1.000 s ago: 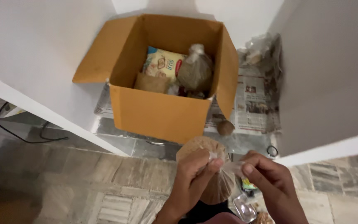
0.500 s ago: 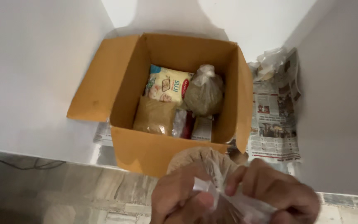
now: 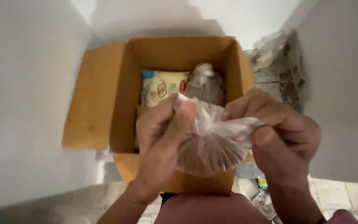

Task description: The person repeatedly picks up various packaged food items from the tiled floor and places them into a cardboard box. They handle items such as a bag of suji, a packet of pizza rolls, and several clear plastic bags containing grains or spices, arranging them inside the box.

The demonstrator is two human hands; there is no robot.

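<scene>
Both hands grip one clear plastic bag of brown grain, and I see it hanging just above the near edge of the open cardboard box, its full belly low and its gathered neck running up and across between the two grips. That neck is the bag's long axis here: it slants from the left hand, where the fingers pinch the twisted top tight, out to the right hand, whose fingers clench the loose tail of film, stretched flat. So the bag's weight sits below and between my fingers, a little nearer the left hand, which lies over the box mouth, while the right hand lies beyond the box's right wall. Inside the box, behind the bag, lie a pale printed packet and a knotted bag of greenish stuff, side by side against the far wall. Crumpled newspaper lies on the shelf to the right of the box. The picture is blurred, so finer detail escapes me.
</scene>
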